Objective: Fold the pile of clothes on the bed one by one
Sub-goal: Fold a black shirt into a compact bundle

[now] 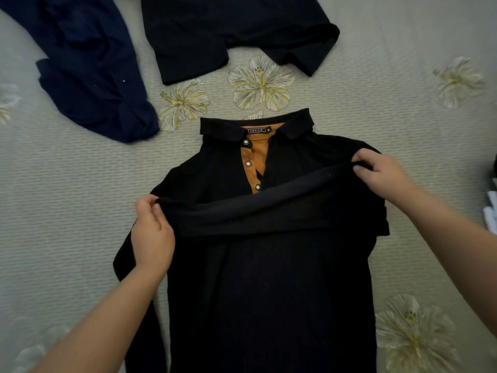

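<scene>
A black polo shirt (269, 278) with an orange button placket lies face up on the bed, collar away from me. A band of its dark fabric (269, 208) is lifted and stretched across the chest between both hands. My left hand (152, 232) pinches the band's left end near the shirt's left edge. My right hand (382, 170) pinches its right end by the shoulder. The band covers the lowest part of the placket.
A navy garment (88, 68) lies crumpled at the far left. A black garment (228, 30) with short legs or sleeves is spread at the top centre. The grey bedspread (67, 184) has flower prints. White items (492, 211) show at the right edge.
</scene>
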Motion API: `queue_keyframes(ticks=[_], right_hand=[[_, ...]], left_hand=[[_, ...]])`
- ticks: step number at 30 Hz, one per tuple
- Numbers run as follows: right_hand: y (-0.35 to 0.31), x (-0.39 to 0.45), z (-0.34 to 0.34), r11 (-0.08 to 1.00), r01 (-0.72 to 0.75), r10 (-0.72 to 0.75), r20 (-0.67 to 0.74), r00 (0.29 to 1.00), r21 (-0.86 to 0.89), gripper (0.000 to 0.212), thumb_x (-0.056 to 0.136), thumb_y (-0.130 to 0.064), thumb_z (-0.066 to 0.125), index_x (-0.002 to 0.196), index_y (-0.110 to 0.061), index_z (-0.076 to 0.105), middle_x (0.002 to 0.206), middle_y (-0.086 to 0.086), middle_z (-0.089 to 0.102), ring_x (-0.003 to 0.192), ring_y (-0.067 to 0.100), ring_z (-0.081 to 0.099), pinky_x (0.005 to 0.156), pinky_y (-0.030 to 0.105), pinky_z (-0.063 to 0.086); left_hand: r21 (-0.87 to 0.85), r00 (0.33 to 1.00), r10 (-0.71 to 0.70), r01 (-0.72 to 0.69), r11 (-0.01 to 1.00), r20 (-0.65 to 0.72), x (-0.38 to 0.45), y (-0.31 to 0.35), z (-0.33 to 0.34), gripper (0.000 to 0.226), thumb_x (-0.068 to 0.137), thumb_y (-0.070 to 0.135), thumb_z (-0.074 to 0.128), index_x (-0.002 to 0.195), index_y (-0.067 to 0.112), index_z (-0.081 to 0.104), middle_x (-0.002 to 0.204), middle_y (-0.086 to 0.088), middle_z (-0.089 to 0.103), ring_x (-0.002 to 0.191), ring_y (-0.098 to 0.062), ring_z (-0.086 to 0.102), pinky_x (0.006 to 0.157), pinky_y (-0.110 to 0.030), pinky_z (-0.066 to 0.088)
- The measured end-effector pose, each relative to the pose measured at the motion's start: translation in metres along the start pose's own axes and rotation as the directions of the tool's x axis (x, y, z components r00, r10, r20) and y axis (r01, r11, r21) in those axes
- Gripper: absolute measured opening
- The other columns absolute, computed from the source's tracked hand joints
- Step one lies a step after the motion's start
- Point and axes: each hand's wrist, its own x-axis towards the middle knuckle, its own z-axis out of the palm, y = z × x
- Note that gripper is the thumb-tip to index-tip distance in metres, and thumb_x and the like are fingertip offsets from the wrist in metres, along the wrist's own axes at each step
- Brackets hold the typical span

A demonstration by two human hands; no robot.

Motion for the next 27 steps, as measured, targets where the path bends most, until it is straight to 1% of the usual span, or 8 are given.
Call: queue_keyframes(ticks=[3,6,9,12,16,19,22,27], right_hand=[[-0.004,0.019,0.010,0.980,-0.036,0.036,-0.007,0.999,-0.198,0.020,0.090,-0.008,0.049,0.106,-0.002,0.059,0.100,0.019,0.063,0.098,0.033,0.055,0.088,0.037,0.034],[-0.006,0.030,0.025,0.927,-0.106,0.068,-0.119,0.991,-0.359,0.028,0.092,-0.015,0.047,0.117,-0.004,0.055,0.117,0.018,0.056,0.112,0.034,0.048,0.094,0.042,0.031],[-0.004,0.022,0.039,0.891,-0.162,0.071,-0.223,0.972,-0.423,0.039,0.089,-0.017,0.050,0.124,-0.001,0.048,0.128,0.022,0.046,0.120,0.035,0.039,0.099,0.045,0.025],[-0.004,-0.007,0.044,0.913,-0.102,-0.010,-0.270,0.963,-0.396,0.049,0.085,-0.023,0.054,0.126,0.004,0.048,0.135,0.027,0.041,0.129,0.041,0.034,0.104,0.053,0.024],[0.014,-0.064,0.050,0.858,0.215,-0.303,-0.121,0.945,-0.466,0.063,0.076,-0.040,0.044,0.124,0.000,0.049,0.130,0.029,0.047,0.126,0.044,0.037,0.097,0.062,0.027],[0.035,-0.080,0.050,0.849,0.195,-0.235,-0.019,0.972,-0.490,0.051,0.069,-0.009,0.045,0.116,0.009,0.056,0.122,0.034,0.052,0.112,0.054,0.047,0.084,0.069,0.034],[0.048,-0.074,0.044,0.890,0.130,-0.155,-0.022,0.988,-0.436,0.068,0.044,0.036,0.049,0.110,0.020,0.054,0.115,0.042,0.051,0.104,0.062,0.046,0.079,0.072,0.035],[0.067,-0.085,0.041,0.831,0.138,-0.160,0.007,0.987,-0.538,0.069,0.045,0.032,0.051,0.111,0.015,0.057,0.117,0.038,0.053,0.105,0.058,0.050,0.079,0.068,0.039]], left_hand=[[0.074,0.999,-0.032,0.035,0.997,-0.036,0.021,0.002,0.010,0.024,0.098,0.012,0.030,0.115,0.001,0.043,0.075,-0.011,0.052,0.065,-0.025,0.045,0.060,-0.029,0.029],[0.133,0.990,-0.124,0.132,0.982,-0.068,0.045,0.009,0.020,0.030,0.098,0.014,0.031,0.124,0.000,0.037,0.100,-0.027,0.057,0.088,-0.040,0.053,0.069,-0.037,0.030],[0.226,0.988,-0.149,0.156,0.962,-0.046,0.048,0.012,0.026,0.048,0.093,0.012,0.045,0.136,0.001,0.028,0.129,-0.028,0.042,0.117,-0.042,0.041,0.093,-0.047,0.033],[0.364,0.985,0.165,-0.175,0.915,0.058,0.028,0.008,0.028,0.054,0.083,0.003,0.059,0.131,-0.009,0.037,0.133,-0.036,0.035,0.122,-0.049,0.036,0.099,-0.055,0.031],[0.426,0.803,0.476,-0.594,0.682,0.358,0.000,0.002,0.038,0.050,0.076,0.021,0.057,0.114,-0.012,0.055,0.122,-0.032,0.053,0.114,-0.049,0.049,0.087,-0.062,0.041],[0.442,0.667,0.478,-0.741,0.505,0.571,-0.004,0.001,0.044,0.063,0.071,0.041,0.067,0.112,-0.006,0.061,0.119,-0.022,0.060,0.112,-0.039,0.055,0.091,-0.061,0.030],[0.438,0.631,0.478,-0.773,0.460,0.612,-0.005,0.007,0.049,0.069,0.050,0.031,0.088,0.108,0.000,0.065,0.115,-0.018,0.063,0.109,-0.035,0.058,0.089,-0.065,0.026],[0.326,0.569,0.558,-0.815,0.479,0.604,-0.014,0.017,0.061,0.027,0.065,0.002,0.076,0.091,0.002,0.071,0.102,-0.018,0.069,0.097,-0.036,0.065,0.080,-0.055,0.048]])
